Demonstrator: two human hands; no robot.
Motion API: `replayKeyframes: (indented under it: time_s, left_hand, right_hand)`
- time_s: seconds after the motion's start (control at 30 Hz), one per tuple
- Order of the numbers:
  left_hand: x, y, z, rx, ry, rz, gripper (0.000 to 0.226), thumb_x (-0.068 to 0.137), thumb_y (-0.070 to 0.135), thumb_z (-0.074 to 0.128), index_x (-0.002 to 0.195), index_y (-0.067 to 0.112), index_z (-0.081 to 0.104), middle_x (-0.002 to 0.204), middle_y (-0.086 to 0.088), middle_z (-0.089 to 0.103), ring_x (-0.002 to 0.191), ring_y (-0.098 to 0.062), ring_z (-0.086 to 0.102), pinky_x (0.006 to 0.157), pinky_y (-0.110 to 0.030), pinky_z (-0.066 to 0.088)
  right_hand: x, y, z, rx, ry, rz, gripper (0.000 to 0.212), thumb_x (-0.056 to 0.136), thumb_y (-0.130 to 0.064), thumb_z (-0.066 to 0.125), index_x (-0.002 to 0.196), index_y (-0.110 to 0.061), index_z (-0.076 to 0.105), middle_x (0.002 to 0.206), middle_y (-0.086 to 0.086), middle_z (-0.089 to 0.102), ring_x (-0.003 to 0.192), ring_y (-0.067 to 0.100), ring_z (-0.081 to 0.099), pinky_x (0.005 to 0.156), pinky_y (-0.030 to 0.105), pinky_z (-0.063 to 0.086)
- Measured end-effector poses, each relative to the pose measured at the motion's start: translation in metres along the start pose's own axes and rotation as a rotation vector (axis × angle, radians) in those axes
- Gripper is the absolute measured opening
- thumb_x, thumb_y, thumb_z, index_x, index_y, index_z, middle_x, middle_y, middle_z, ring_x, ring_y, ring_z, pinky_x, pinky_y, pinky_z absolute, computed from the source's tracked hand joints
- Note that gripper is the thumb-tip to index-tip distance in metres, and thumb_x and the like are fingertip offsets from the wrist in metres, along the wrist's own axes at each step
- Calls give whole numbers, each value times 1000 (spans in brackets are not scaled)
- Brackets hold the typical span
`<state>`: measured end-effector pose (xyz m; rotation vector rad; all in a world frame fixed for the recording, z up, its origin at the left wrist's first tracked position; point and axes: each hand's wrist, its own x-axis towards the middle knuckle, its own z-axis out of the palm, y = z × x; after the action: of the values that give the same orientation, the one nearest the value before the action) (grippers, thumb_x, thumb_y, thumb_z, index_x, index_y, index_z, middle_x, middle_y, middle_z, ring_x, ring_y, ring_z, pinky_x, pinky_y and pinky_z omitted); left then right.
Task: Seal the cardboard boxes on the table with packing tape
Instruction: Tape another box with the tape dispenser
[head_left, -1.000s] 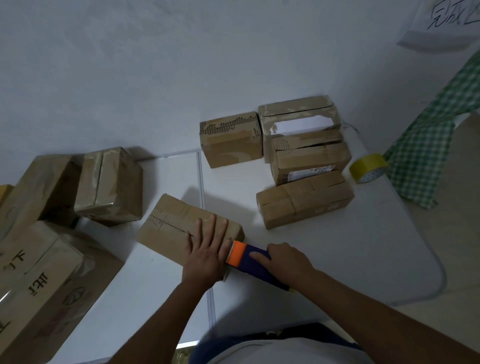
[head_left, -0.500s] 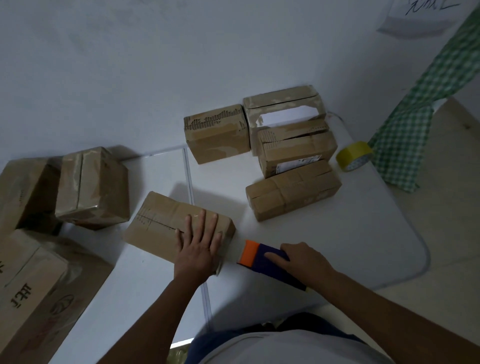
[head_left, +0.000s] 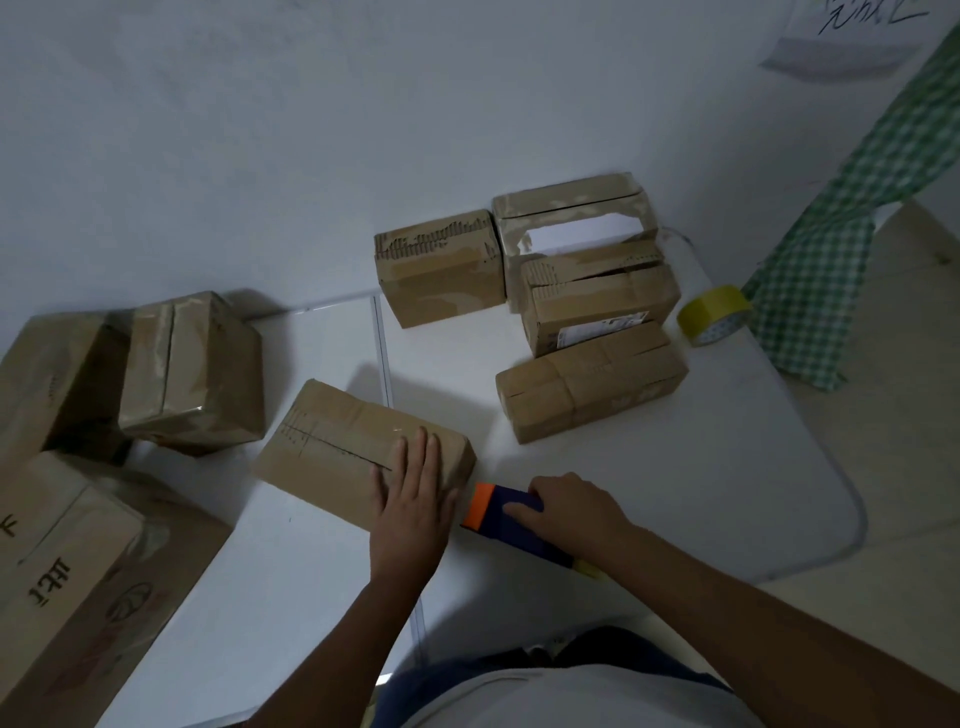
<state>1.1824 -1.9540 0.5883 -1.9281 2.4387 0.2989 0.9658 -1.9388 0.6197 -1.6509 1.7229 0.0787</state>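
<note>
**Tape gun at the box end, strip not yet pressed home**

The left hand (head_left: 410, 506) lies flat, fingers straight, on the near end of the box (head_left: 358, 449) in front of the person, pinning it to the table (head_left: 701, 493). Just to its right, the right hand (head_left: 574, 512) is curled round a blue tape gun (head_left: 511, 514), whose orange head sits just beside the box's end face; whether a strip of tape joins them is hard to tell in this dim light.

What could go wrong: the box is held from above only, so a sideways tug from the tape gun could skid or swing it across the smooth table and lay the tape crooked over the seam. A loose tail could also fold back and stick to itself, or catch the left fingers (head_left: 423, 452) close to the box's edge.

Beyond the right hand stand four more boxes (head_left: 592, 379) with a yellow tape roll (head_left: 714, 314) beside them; others are stacked beyond the left hand.
</note>
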Motion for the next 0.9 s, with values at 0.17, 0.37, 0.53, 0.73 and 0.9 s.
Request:
replayKeyframes:
  time_s: [0.17, 0.37, 0.53, 0.73, 0.9]
  left_hand:
    - [0, 3, 1, 14, -8, -6, 64, 104, 48, 16, 158, 17, -2, 166, -2, -2, 151, -22, -12, 123, -52, 0]
    - [-2, 1, -4, 31, -19, 32, 68, 105, 40, 34, 158, 15, -2, 166, -3, -3, 151, -25, -13, 121, -52, 2]
    - [1, -9, -11, 60, -13, 173, 80, 92, 36, 61, 156, 11, 20, 163, -8, 22, 150, -32, 16, 116, -57, 23]
    - [23, -63, -35, 209, -59, 472, 101, 77, 54, 75, 156, 16, 24, 163, -5, 24, 149, -30, 22, 117, -56, 22]
    - [1, -89, -30, 3, -66, 221, 102, 86, 56, 64, 158, 31, -3, 166, 4, -10, 153, -25, -10, 119, -57, -1]
  right_hand:
    - [16, -19, 2, 100, -59, 91, 48, 93, -60, 45, 87, -13, 55, 82, 1, 54, 77, 20, 56, 65, 30, 43]
    - [14, -5, -6, -46, -67, 203, 45, 96, -55, 44, 86, -12, 54, 80, 1, 55, 83, 22, 61, 65, 28, 43]
    - [2, 20, -11, -278, 202, 89, 50, 96, -58, 41, 118, -15, 51, 104, 4, 65, 88, 20, 64, 62, 28, 40]
    - [1, 19, 16, -306, 170, -57, 54, 98, -48, 44, 140, -17, 32, 102, 3, 65, 85, 19, 63, 62, 29, 39]
    - [0, 8, 19, -216, 190, -100, 48, 96, -44, 48, 135, -17, 39, 115, 4, 58, 93, 19, 59, 70, 29, 46]
